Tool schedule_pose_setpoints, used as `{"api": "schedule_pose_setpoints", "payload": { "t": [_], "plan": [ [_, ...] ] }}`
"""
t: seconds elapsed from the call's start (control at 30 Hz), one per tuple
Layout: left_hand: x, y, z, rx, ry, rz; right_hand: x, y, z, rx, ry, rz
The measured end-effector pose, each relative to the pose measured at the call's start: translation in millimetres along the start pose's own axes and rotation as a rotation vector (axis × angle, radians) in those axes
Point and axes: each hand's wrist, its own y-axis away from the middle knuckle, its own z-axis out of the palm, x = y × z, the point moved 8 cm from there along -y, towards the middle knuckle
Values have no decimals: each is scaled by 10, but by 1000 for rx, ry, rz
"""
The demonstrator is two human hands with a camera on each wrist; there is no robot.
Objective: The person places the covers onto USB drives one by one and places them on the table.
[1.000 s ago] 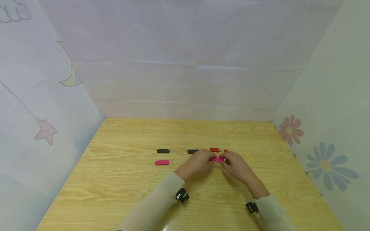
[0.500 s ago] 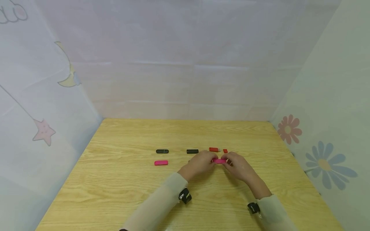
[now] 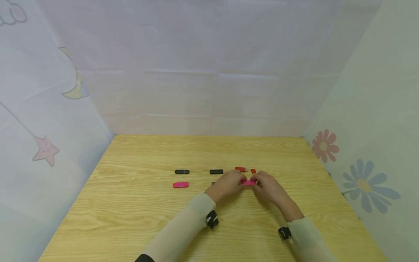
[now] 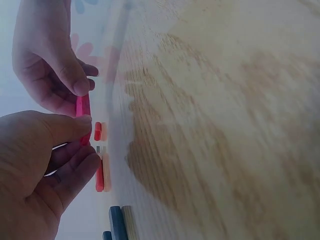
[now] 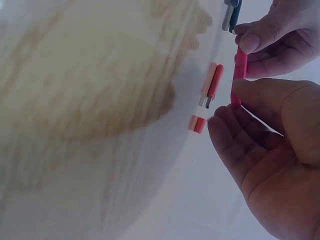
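Note:
A pink USB flash drive [image 3: 249, 183] is held level between both hands, just over the table in the head view. My left hand [image 3: 228, 185] pinches its left end with thumb and fingers. At the other end, my right hand [image 3: 269, 187] pinches it the same way. The wrist views show the pink drive [image 5: 240, 66] as one straight piece, its ends covered by fingertips; whether its cap is parted from the body I cannot tell. Just behind the hands lies a red flash drive [image 3: 240, 169] with its metal plug bare, and its red cap [image 3: 253, 171] apart to the right.
On the wooden table [image 3: 131, 218], a dark flash drive [image 3: 182, 171], a black one [image 3: 216, 171] and another pink one [image 3: 180, 185] lie left of the hands. A dark piece [image 3: 213, 183] is mostly hidden by the left hand. Printed cloth walls [image 3: 209, 102] enclose the back and sides.
Both hands have shifted slightly right with the pink drive, relative to the things on the table. The red cap, partly covered before, shows fully. The head view has turned slightly right.

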Motion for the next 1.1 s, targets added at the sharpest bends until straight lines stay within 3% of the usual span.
{"api": "schedule_pose_setpoints", "payload": {
  "t": [0.53, 1.1],
  "plan": [
    [1, -76, 71, -26, 46, -35, 47, -42, 56, -17, 39, 18],
    [46, -120, 139, -48, -40, -41, 112, -26, 93, -33, 54, 21]
  ]
}}
